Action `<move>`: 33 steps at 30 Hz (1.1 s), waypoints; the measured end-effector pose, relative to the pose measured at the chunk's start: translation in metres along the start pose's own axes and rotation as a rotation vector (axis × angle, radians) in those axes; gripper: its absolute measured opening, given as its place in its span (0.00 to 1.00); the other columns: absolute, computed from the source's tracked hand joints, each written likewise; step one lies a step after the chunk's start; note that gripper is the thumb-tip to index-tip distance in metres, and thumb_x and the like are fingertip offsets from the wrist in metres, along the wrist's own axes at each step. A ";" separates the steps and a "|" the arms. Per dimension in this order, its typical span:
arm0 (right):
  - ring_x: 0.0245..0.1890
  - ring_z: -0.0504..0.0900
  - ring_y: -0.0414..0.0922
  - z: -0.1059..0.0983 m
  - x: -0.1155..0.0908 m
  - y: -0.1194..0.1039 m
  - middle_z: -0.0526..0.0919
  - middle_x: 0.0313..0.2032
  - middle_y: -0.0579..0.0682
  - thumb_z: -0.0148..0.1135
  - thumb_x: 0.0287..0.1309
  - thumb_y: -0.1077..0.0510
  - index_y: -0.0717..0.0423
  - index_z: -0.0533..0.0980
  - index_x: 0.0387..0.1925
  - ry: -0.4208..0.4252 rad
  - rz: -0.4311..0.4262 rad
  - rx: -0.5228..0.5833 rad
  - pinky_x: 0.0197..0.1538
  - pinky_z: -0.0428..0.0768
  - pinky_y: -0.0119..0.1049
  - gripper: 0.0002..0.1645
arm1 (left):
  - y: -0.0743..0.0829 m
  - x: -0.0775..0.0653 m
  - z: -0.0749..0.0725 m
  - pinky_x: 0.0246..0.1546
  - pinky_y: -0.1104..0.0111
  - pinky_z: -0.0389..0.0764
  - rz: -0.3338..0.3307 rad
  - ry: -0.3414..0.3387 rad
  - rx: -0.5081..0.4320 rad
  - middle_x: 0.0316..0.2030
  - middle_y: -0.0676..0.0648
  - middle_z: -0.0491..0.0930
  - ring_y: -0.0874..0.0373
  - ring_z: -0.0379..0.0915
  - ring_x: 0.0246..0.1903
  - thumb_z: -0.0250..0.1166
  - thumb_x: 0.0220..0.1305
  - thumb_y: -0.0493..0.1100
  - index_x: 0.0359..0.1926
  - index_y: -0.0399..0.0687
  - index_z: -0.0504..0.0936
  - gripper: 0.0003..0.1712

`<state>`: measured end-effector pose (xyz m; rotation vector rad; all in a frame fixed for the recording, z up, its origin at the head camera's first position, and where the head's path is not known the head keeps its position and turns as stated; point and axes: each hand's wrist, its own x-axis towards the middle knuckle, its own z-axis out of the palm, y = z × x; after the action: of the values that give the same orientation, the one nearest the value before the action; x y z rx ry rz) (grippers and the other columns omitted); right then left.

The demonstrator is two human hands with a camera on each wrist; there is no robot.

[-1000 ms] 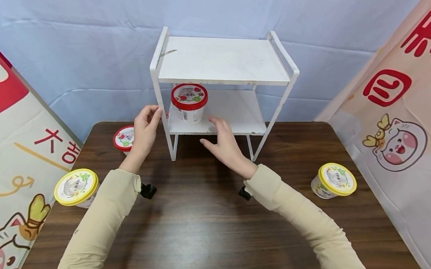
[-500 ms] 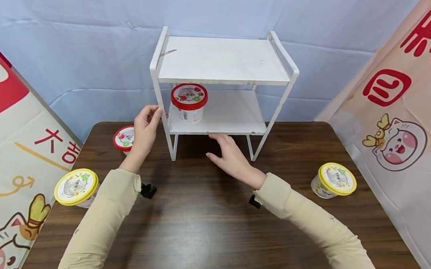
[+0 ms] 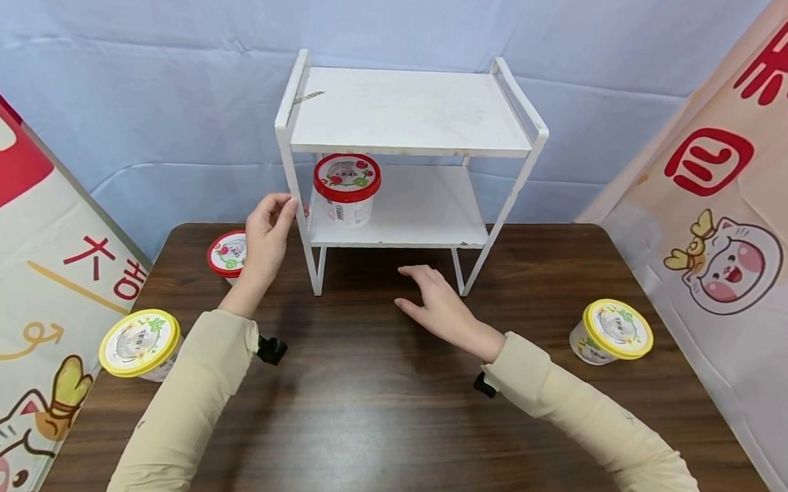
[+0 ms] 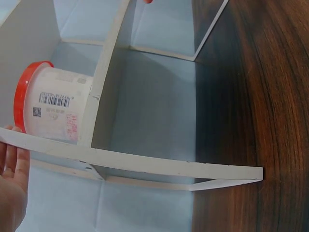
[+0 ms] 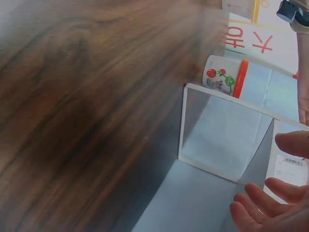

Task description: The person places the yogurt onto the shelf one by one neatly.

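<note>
A two-tier white shelf rack [image 3: 408, 113] stands on the brown table. My left hand [image 3: 268, 233] holds its left front post, thumb on the near side and fingertips showing past it; the left wrist view shows the fingers [image 4: 17, 159] behind that post. On the lower shelf, at its left end, sits a white tub with a red lid [image 3: 347, 189], upright and just inside the post. My right hand [image 3: 446, 310] hovers in front of the rack, below the lower shelf, fingers relaxed and thumb apart, with nothing in it.
Another red-lidded tub [image 3: 227, 253] stands left of the rack, partly behind my left hand. Yellow-lidded tubs stand at the left [image 3: 141, 345] and right [image 3: 610, 330] sides of the table [image 3: 349, 424]. A pale blue cloth [image 3: 163, 102] hangs behind.
My right hand has drawn back from the lower shelf, moving down and to the right. My left hand, the rack and the tubs have stayed in place.
</note>
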<state>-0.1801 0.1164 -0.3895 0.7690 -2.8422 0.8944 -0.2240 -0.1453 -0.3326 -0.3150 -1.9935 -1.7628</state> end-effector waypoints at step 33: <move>0.53 0.70 0.55 -0.012 -0.044 0.042 0.73 0.51 0.62 0.64 0.53 0.57 0.66 0.66 0.56 0.054 0.124 0.024 0.54 0.68 0.51 0.31 | -0.001 0.001 0.000 0.33 0.79 0.71 0.004 -0.002 -0.005 0.28 0.55 0.74 0.71 0.67 0.26 0.53 0.64 0.31 0.40 0.21 0.73 0.11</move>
<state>-0.1624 0.1721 -0.4109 0.5668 -2.8629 0.9513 -0.2252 -0.1460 -0.3333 -0.3227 -1.9890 -1.7662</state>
